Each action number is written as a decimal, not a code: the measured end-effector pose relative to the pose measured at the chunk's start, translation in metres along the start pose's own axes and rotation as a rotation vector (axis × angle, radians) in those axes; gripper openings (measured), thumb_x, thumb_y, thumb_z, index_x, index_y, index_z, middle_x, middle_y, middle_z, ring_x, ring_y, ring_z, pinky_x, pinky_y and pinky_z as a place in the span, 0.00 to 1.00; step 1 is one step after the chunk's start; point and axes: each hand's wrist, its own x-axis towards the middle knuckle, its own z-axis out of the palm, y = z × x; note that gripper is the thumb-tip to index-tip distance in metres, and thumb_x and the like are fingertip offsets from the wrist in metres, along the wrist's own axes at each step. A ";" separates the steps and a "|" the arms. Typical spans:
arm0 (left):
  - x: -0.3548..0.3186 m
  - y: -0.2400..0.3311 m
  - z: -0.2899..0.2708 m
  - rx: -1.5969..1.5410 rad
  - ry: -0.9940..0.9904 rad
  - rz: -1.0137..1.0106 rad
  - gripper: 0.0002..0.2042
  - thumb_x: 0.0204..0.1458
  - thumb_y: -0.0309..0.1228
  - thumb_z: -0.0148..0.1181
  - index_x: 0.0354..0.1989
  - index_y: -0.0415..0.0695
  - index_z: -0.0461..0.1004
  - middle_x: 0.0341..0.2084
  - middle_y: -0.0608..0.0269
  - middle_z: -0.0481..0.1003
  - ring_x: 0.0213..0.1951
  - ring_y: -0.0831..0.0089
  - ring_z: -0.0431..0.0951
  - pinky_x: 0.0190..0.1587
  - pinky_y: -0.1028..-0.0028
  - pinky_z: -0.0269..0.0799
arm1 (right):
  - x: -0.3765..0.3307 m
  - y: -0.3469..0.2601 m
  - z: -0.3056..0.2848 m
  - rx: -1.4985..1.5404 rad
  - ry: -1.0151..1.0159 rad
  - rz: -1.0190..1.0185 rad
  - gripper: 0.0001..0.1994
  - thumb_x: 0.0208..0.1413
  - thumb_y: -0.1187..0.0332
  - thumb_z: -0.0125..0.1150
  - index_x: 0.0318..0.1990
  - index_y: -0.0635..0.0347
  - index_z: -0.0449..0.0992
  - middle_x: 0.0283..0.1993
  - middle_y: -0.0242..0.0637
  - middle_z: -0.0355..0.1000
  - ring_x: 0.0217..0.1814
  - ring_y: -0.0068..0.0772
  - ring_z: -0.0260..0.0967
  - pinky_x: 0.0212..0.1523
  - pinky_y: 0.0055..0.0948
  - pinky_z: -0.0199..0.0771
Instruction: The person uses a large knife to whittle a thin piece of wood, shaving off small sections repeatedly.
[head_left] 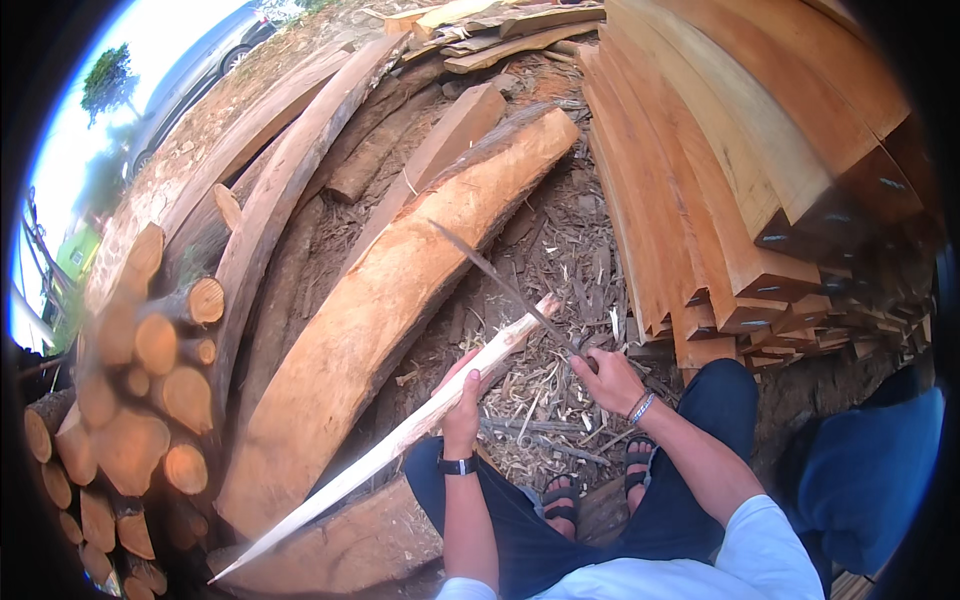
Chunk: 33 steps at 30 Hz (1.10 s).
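A long, pale, peeled wooden pole (375,452) slants across in front of me, narrowing to a sharp tip at the lower left. My left hand (462,408) is closed around its thicker part. In my right hand (610,382) is the handle of a machete (500,281), and those fingers are wrapped round it. The dark blade reaches up and left, passing over the pole's far end; whether the two touch I cannot tell. Beyond the pole lies a broad, rough-sawn slab (345,335).
Stacked sawn beams (690,190) rise on the right, and cut round logs (135,450) are piled at left. Wood shavings (540,385) cover the ground around my sandalled feet. Another thick plank (345,548) lies at the lower left. Someone's blue clothing (870,470) shows at lower right.
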 end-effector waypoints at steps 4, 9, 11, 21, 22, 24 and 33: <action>0.001 -0.006 -0.013 0.080 0.046 0.034 0.21 0.62 0.31 0.57 0.59 0.30 0.68 0.55 0.46 0.73 0.56 0.61 0.75 0.59 0.64 0.74 | -0.007 -0.014 0.001 -0.121 -0.138 -0.006 0.33 0.63 0.41 0.49 0.27 0.69 0.74 0.20 0.57 0.71 0.27 0.59 0.74 0.31 0.52 0.71; 0.002 -0.003 -0.019 0.320 0.008 0.168 0.19 0.61 0.30 0.58 0.57 0.30 0.71 0.53 0.48 0.75 0.53 0.64 0.77 0.57 0.67 0.75 | -0.004 -0.008 -0.001 -0.234 -0.091 0.058 0.34 0.64 0.40 0.46 0.28 0.69 0.75 0.23 0.59 0.73 0.29 0.61 0.75 0.33 0.53 0.74; 0.003 -0.003 -0.018 0.354 -0.015 0.203 0.19 0.60 0.30 0.59 0.56 0.29 0.72 0.52 0.49 0.76 0.53 0.66 0.77 0.57 0.68 0.75 | 0.002 0.008 0.002 -0.275 -0.012 0.070 0.34 0.64 0.40 0.44 0.28 0.69 0.75 0.23 0.60 0.73 0.30 0.62 0.75 0.34 0.54 0.74; 0.002 -0.001 -0.022 0.359 0.028 0.225 0.18 0.61 0.31 0.58 0.55 0.31 0.73 0.51 0.53 0.78 0.51 0.70 0.78 0.55 0.69 0.76 | 0.004 0.004 0.002 -0.240 -0.035 0.060 0.33 0.65 0.42 0.43 0.30 0.69 0.75 0.25 0.60 0.74 0.32 0.63 0.75 0.37 0.55 0.74; 0.002 0.003 -0.018 0.382 0.019 0.218 0.18 0.61 0.31 0.58 0.55 0.32 0.73 0.51 0.53 0.78 0.51 0.71 0.77 0.54 0.69 0.76 | 0.005 0.009 0.003 -0.218 -0.031 0.064 0.33 0.65 0.42 0.43 0.30 0.69 0.75 0.25 0.60 0.74 0.32 0.63 0.75 0.37 0.55 0.74; 0.001 0.004 -0.016 0.403 0.017 0.214 0.18 0.61 0.32 0.58 0.55 0.32 0.74 0.51 0.53 0.78 0.51 0.71 0.77 0.54 0.70 0.75 | 0.004 0.010 0.006 -0.175 -0.027 0.068 0.33 0.66 0.42 0.42 0.30 0.69 0.75 0.25 0.60 0.74 0.33 0.63 0.75 0.38 0.55 0.74; 0.001 0.008 -0.008 0.195 0.055 0.171 0.18 0.62 0.31 0.57 0.55 0.31 0.73 0.52 0.50 0.76 0.53 0.67 0.77 0.55 0.67 0.76 | 0.005 0.003 0.006 -0.164 -0.030 0.061 0.32 0.65 0.42 0.44 0.30 0.69 0.75 0.25 0.60 0.74 0.32 0.64 0.75 0.37 0.55 0.74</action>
